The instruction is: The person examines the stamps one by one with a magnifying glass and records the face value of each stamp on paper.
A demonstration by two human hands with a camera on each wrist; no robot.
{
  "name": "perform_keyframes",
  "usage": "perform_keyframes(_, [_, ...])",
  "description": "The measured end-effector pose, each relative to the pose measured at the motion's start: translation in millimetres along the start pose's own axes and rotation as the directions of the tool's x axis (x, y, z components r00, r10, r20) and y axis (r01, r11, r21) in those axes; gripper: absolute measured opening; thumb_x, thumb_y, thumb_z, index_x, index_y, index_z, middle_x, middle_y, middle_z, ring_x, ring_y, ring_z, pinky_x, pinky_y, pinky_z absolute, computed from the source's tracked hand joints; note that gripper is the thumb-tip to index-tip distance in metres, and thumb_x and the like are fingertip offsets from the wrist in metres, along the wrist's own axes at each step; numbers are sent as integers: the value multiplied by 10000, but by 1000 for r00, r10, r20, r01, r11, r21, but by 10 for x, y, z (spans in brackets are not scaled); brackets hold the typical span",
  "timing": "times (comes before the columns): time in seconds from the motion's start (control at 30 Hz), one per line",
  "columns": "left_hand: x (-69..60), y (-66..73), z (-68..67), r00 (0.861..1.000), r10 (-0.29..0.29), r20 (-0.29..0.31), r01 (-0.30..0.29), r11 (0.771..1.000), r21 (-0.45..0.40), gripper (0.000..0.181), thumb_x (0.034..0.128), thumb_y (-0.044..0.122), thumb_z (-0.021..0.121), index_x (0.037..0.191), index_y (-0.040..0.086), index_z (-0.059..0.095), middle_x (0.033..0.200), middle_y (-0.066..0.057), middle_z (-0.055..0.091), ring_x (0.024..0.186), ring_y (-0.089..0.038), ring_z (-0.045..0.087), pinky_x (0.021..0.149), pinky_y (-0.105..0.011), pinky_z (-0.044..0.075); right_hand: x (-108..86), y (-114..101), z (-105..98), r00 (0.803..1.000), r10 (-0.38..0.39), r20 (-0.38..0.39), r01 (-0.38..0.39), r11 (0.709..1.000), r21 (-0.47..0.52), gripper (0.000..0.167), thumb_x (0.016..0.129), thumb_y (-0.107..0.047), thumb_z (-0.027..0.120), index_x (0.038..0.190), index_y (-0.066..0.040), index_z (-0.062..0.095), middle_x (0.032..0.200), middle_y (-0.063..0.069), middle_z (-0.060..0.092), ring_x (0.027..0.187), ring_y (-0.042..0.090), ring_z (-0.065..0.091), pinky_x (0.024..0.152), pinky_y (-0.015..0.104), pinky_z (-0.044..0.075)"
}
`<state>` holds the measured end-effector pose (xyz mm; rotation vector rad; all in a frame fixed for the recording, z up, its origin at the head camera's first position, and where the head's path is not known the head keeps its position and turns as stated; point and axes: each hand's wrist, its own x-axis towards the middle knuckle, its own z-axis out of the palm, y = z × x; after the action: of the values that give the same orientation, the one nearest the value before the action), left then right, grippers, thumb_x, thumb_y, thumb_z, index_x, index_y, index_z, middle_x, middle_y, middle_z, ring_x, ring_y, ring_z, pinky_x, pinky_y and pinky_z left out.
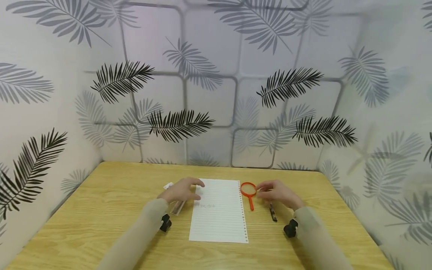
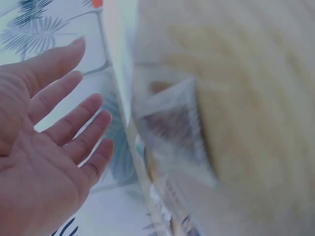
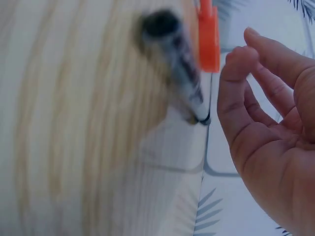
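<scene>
A lined white sheet of paper (image 1: 219, 221) with faint handwriting lies at the middle of the table. My left hand (image 1: 182, 190) hovers at its left edge, fingers apart; the left wrist view shows the palm (image 2: 44, 172) holding nothing. Partly hidden under that hand is a clear packet (image 1: 178, 207) with a dark patch, blurred in the left wrist view. Right of the paper lies a red magnifying glass (image 1: 250, 202). My right hand (image 1: 278, 193) is beside its lens, fingers loosely bent around nothing. Below that hand lies a dark pen (image 1: 273, 213), its upper end hidden.
The wooden table (image 1: 101, 217) meets a wall covering (image 1: 209, 97) with leaf prints at the back and sides. A small white item (image 1: 168, 185) shows behind my left hand. Black wrist cameras (image 1: 165, 222) sit below both wrists.
</scene>
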<state>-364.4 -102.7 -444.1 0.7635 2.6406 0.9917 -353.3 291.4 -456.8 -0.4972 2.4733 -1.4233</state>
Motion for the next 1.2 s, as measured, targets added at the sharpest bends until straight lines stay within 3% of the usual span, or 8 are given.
perform_keyframes(0.1, [-17, -21, -67, 998, 14, -53, -16, 999, -36, 405, 917, 148, 683, 1311, 94, 608, 1383, -86, 561, 1313, -323, 484, 1055, -524, 413, 16, -65, 70, 999, -1, 36, 0, 1000, 22, 379, 915, -120, 681, 1240, 63, 614, 1070, 204, 684, 744, 227, 678, 691, 370, 575])
perform_keyframes(0.27, [-53, -81, -149, 996, 40, -83, -45, 997, -67, 361, 932, 123, 658, 1278, 30, 613, 1286, -131, 618, 1162, -279, 587, 999, -469, 470, 39, -151, 157, 997, 27, 77, -29, 999, 30, 356, 911, -128, 688, 1217, 48, 636, 1088, 182, 680, 798, 186, 679, 732, 363, 579])
perform_keyframes(0.53, [-150, -198, -229, 996, 17, -85, -25, 996, -83, 305, 936, 98, 649, 1231, 26, 629, 1194, -136, 655, 1061, -231, 630, 904, -415, 525, 63, -165, 230, 989, 20, 146, -21, 1000, 11, 310, 899, -50, 676, 1176, 88, 649, 1029, 188, 701, 778, 130, 658, 708, 284, 558])
perform_keyframes(0.77, [-263, -316, -279, 995, 49, -87, -57, 993, -102, 285, 917, 101, 674, 1185, 7, 649, 1127, -155, 674, 1007, -253, 650, 890, -419, 530, 63, -146, 282, 989, 5, 147, 4, 998, -61, 275, 896, -49, 678, 1146, 67, 675, 1035, 175, 685, 707, 115, 518, 628, 242, 471])
perform_keyframes(0.9, [-317, -398, -281, 995, 62, -80, -72, 988, -136, 273, 888, 94, 711, 1135, -13, 664, 1090, -190, 681, 968, -266, 665, 851, -390, 541, 66, -92, 310, 989, 12, 148, 0, 997, -80, 264, 899, -72, 687, 1134, 49, 689, 1060, 177, 700, 749, 116, 530, 650, 237, 476])
perform_keyframes(1.1, [-398, -475, -353, 995, 80, -58, -87, 988, -124, 246, 887, 11, 674, 1127, -45, 670, 1095, -208, 687, 983, -286, 661, 860, -386, 544, 149, -97, 338, 990, 52, 132, -26, 981, -194, 167, 896, -188, 722, 988, -51, 742, 788, 18, 693, 653, 97, 547, 620, 245, 493])
perform_keyframes(1.2, [-431, -510, -397, 996, 79, -40, -83, 989, -122, 239, 874, -26, 660, 1111, -48, 677, 1100, -214, 686, 988, -284, 654, 867, -389, 544, 181, -128, 334, 992, 46, 115, -14, 963, -269, 108, 875, -163, 741, 927, -70, 727, 749, -1, 670, 628, 104, 537, 605, 254, 489])
